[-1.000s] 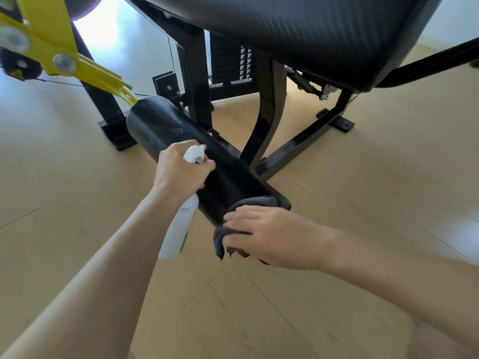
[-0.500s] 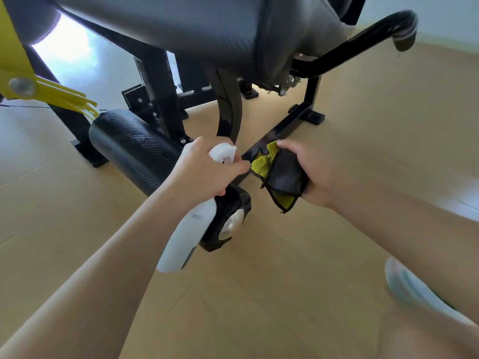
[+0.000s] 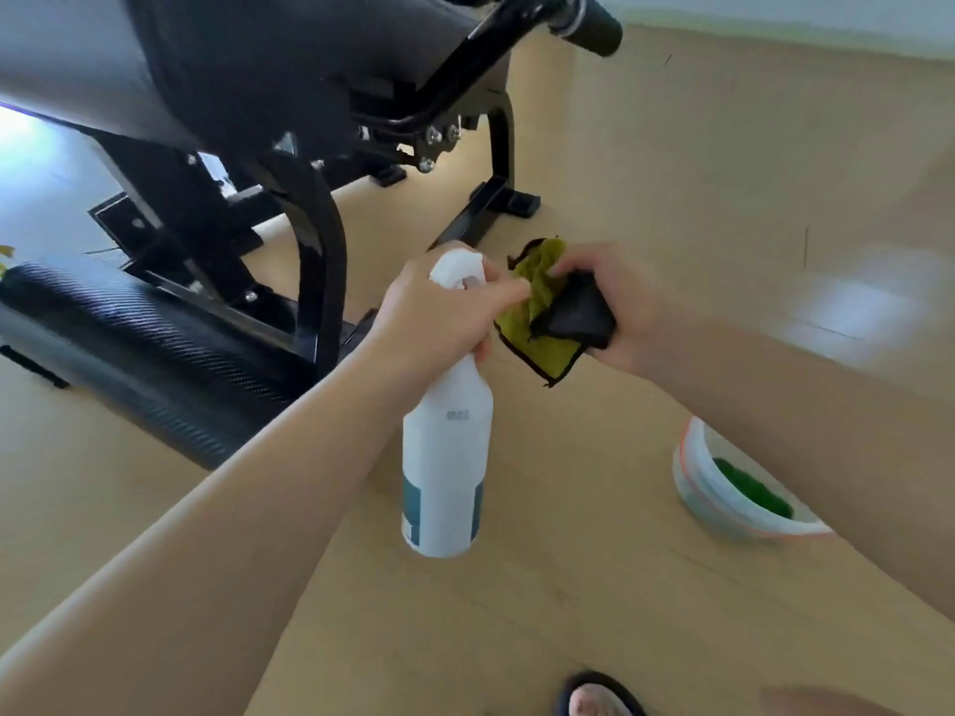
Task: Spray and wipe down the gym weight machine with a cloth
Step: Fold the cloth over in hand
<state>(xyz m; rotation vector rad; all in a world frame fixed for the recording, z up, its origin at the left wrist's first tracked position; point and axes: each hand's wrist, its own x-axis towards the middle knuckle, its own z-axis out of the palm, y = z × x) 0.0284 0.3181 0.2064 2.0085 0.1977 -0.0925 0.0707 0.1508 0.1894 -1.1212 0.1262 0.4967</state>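
My left hand [image 3: 439,312] grips the trigger head of a white spray bottle [image 3: 447,457], which hangs upright below it, its nozzle facing the cloth. Just to its right, my right hand [image 3: 615,307] clutches a bunched cloth [image 3: 548,312], yellow-green on one side and black on the other. Both hands are in the air off the machine. The black weight machine [image 3: 310,250] fills the upper left: a padded seat [image 3: 206,59], a black frame leg and a black foam roller pad [image 3: 129,348] low at the left.
A black handle bar [image 3: 589,20] juts out at the top. A white bowl [image 3: 723,488] with something green inside sits on the light wood floor at the lower right, partly behind my right arm. My sandalled foot [image 3: 594,700] shows at the bottom edge.
My right hand lifted the cloth off the end of the roller pad and brought it up beside the bottle. My view swung right, so the roller slid left and the bowl came into sight.
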